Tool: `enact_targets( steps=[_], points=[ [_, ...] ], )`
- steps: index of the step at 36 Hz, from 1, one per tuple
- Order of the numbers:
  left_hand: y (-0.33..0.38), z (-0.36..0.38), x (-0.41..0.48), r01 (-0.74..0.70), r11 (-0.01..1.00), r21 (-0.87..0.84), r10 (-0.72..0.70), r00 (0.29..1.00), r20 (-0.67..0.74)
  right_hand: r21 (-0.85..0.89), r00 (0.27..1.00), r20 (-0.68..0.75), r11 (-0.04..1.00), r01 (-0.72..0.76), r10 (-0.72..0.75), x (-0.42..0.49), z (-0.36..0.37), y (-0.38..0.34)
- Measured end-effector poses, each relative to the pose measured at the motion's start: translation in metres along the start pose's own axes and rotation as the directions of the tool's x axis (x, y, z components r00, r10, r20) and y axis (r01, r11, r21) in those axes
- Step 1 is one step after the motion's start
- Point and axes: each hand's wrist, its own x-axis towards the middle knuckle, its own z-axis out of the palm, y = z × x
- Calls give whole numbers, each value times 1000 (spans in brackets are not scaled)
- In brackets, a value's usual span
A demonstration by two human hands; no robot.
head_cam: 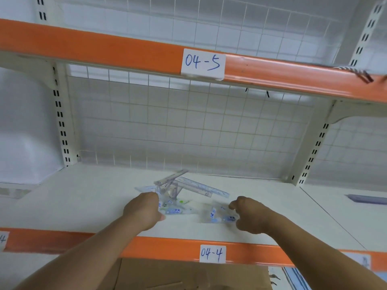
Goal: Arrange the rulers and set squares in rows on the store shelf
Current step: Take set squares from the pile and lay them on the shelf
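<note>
A loose pile of clear plastic rulers and set squares [178,188] lies in the middle of the white shelf [83,195] labelled 04-4. One long ruler [201,187] sticks out to the right from the pile. My left hand [144,210] is closed on a clear packet of rulers [176,208] at the pile's near edge. My right hand [249,214] is pinched on a second clear packet [219,214] lying flat on the shelf, just right of the pile. The image is blurred, so single pieces are hard to tell apart.
An orange shelf rail [167,245] runs along the front edge, and a higher shelf labelled 04-5 [202,62] hangs overhead. A wire grid [188,126] forms the back wall. A cardboard box [188,275] sits below. Something flat and blue [366,198] lies at the far right.
</note>
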Motion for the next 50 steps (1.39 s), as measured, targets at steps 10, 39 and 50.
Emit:
enact_targets(
  steps=[10, 39, 50],
  points=[
    [37, 14, -6, -108, 994, -12, 108, 994, -10, 18, 995, -30, 995, -97, 97, -41, 2, 31],
    [334, 83, -85, -151, 989, -10, 149, 985, -90, -27, 984, -103, 988, -151, 148, -186, 10, 313],
    [446, 113, -97, -211, 977, 4, 211, 977, -39, -13, 979, -46, 980, -198, 198, -238, 28, 421]
  ],
)
